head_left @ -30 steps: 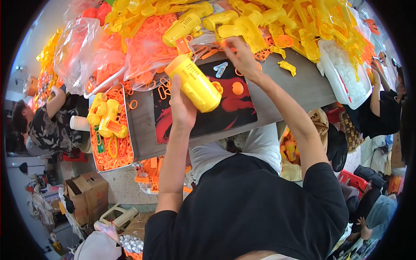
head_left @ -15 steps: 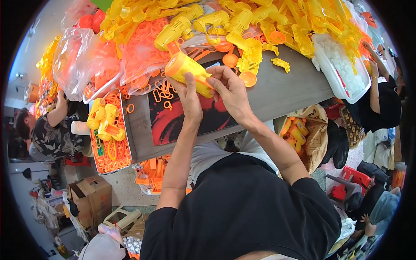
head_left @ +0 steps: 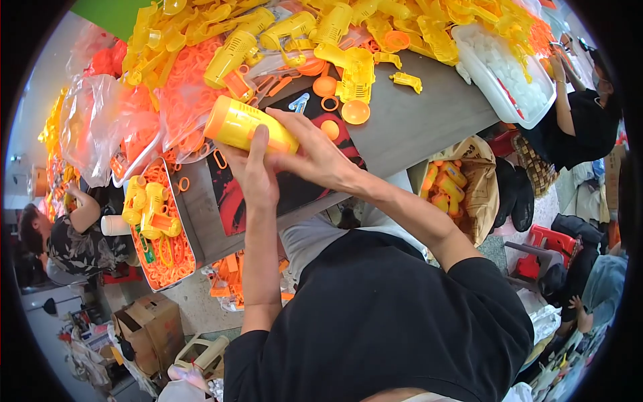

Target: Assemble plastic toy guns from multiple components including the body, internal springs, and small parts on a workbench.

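Both hands now closed together on yellow toy body [head_left: 244, 125], left hand [head_left: 258, 175] under, right hand [head_left: 315, 155] over, above desk [head_left: 415, 127] centre, orange rings [head_left: 329, 104] beyond

The yellow cylindrical toy body [head_left: 246, 126] is smooth, glossy moulded plastic; the grey tabletop [head_left: 415, 120] looks matt, the clear bags of orange parts [head_left: 100, 127] shiny crinkled film, the brown box [head_left: 151, 331] dull cardboard

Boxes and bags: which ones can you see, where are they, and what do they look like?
Cardboard box: brown, open, on the floor at lower left.
Clear plastic bags: crinkly, full of orange parts, left end of the table.
White tray: rectangular, holds white pieces, right end of the table.
Brown sack: open, beside the table, holds yellow and orange parts.
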`<control>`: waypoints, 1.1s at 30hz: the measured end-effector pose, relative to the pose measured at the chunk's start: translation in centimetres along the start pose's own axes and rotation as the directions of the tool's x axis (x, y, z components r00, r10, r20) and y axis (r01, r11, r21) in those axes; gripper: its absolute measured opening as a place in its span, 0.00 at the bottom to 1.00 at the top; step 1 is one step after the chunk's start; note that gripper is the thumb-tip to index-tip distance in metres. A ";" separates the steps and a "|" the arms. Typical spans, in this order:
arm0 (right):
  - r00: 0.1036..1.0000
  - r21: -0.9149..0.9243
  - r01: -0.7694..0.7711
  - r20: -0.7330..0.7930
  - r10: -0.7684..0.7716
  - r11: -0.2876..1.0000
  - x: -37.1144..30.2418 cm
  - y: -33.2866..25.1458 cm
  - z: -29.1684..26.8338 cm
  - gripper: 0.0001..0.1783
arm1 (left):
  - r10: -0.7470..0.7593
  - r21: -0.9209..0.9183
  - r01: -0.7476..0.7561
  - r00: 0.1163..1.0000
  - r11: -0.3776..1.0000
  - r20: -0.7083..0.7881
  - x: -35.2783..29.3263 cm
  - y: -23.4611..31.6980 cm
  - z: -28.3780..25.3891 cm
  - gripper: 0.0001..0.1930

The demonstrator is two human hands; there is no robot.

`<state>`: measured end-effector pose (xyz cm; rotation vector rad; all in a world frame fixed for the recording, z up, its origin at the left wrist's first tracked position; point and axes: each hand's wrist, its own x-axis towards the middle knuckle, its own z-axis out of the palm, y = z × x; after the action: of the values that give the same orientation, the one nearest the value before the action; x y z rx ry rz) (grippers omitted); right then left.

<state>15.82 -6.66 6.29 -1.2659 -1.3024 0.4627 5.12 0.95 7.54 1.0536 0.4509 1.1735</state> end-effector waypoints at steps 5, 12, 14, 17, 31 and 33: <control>0.971 0.046 -0.211 0.123 0.204 0.976 -1.8 -0.3 -2.3 0.40 | -0.125 0.461 0.020 0.972 0.887 0.199 -3.7 2.1 -2.4 0.66; 0.961 -0.293 -0.206 0.119 0.249 0.934 -0.6 -2.4 -5.1 0.39 | -0.039 0.784 -0.598 0.798 -0.168 0.601 -3.3 5.5 -1.2 0.60; 0.960 -0.208 -0.112 0.230 0.160 0.972 -1.4 -2.9 -4.4 0.37 | -0.073 0.703 -0.709 0.704 -0.047 0.706 -2.8 3.9 -1.1 0.51; 0.989 -0.288 -0.074 0.100 0.107 0.955 -0.9 0.0 -8.4 0.26 | -0.070 0.775 -0.566 0.793 0.280 0.605 -2.4 1.9 -3.2 0.43; 0.855 0.485 -0.516 0.239 0.461 0.706 1.4 -0.7 -7.9 0.17 | 0.045 0.632 -0.406 0.861 0.660 0.506 -1.7 -1.7 -3.0 0.34; 0.866 0.269 -0.494 0.235 0.442 0.826 1.7 0.4 -7.1 0.17 | 0.044 0.630 -0.422 0.850 0.652 0.524 -1.7 -2.0 -2.4 0.35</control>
<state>22.70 -8.06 8.26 -1.2821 -0.9798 1.1096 3.71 0.41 4.30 2.1173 0.4006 0.9078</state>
